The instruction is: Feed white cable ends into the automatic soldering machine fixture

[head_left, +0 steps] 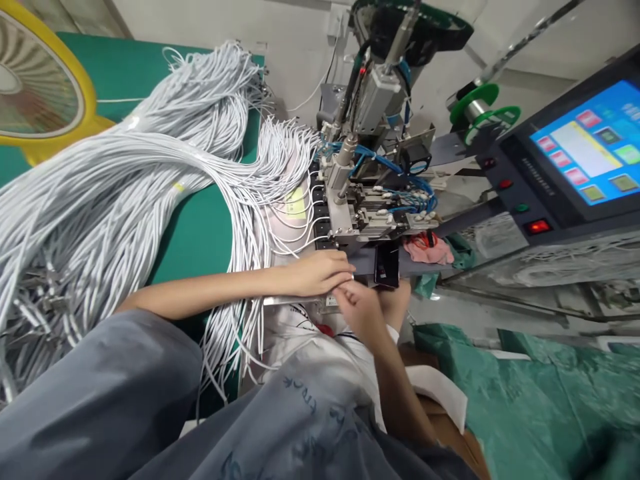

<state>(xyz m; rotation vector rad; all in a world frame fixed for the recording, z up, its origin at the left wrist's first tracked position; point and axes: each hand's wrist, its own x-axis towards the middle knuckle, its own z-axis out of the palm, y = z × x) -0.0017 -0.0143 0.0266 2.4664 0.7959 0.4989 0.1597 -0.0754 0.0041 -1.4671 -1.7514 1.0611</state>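
Note:
At the front edge of the machine bench, my left hand (316, 272) lies palm down, its fingers closed together and pointing right. Its fingertips meet those of my right hand (357, 305), which is curled in a pinch. A small pale bit shows between the fingertips, too little to name. Just beyond my hands stands a machine (345, 213) with metal cylinders and blue air tubes. Several white cables (295, 230) run into a row of black holders (320, 223) on its left side. A bundle of white cables (240, 230) hangs over the bench edge beside my left forearm.
Large cable bundles (115, 180) cover much of the green table (195, 230). A yellow fan (85, 80) stands far left. A black phone (387, 264) and pink cloth (430, 249) lie right of the machine. A lit control screen (585, 147) and green spool (477, 110) are further right.

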